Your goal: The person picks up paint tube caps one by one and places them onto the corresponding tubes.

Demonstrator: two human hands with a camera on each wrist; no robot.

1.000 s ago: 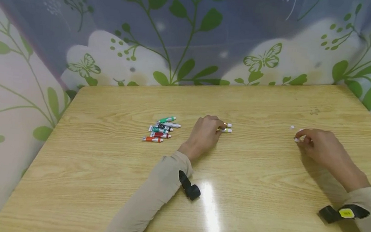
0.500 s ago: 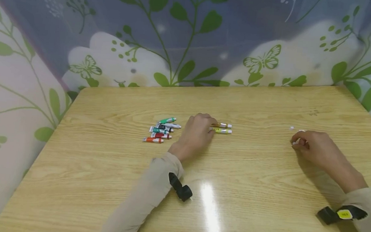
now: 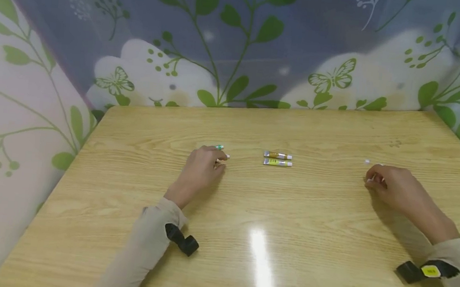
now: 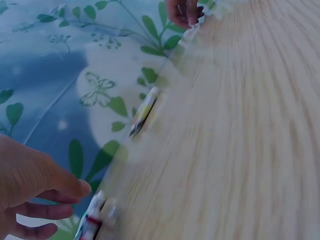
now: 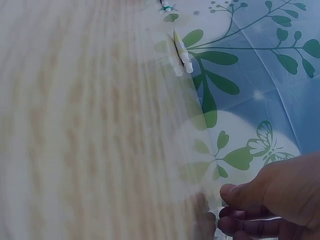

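Observation:
My left hand [image 3: 196, 172] is over a group of small paint tubes at the table's left and hides most of them. A green paint tube [image 3: 219, 147] peeks out behind it. In the left wrist view the fingers are loosely spread beside a paint tube with a red band [image 4: 90, 220], with nothing gripped. A gold paint tube [image 3: 277, 155] and a yellow paint tube [image 3: 277, 163] lie side by side mid-table. At the right, my right hand [image 3: 398, 188] has thumb and forefinger pinched together low over the table, around a small white piece mostly hidden by the fingers.
Another tiny white piece [image 3: 367, 161] lies just behind the right hand. The wooden table [image 3: 308, 237] ends at the back against a wall covering [image 3: 258, 50] printed with leaves and butterflies.
My left hand has let go of the gold and yellow tubes and moved left to the other tubes, which it now covers. The right hand has barely moved.

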